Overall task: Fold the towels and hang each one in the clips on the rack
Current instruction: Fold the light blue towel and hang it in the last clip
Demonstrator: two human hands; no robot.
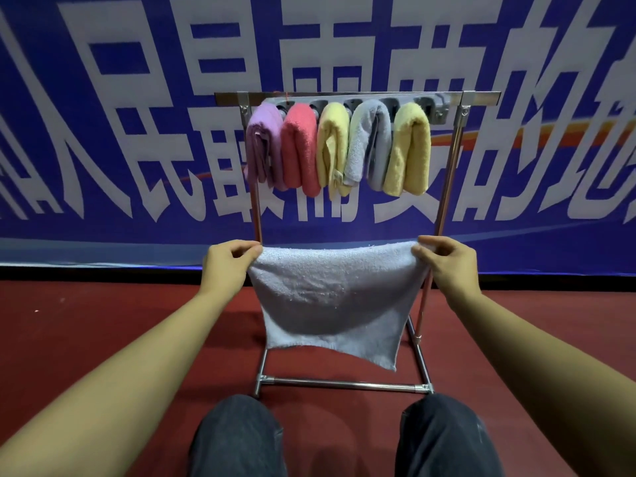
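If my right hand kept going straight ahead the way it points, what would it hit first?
Probably the rack's right post, just beyond the right hand pinching the towel; depth is unclear.

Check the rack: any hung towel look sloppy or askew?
One. The grey folded towel, fourth from the left on the steel rack, hangs splayed, with a loose flap lying over the yellow folded towel beside it. The others hang compact.
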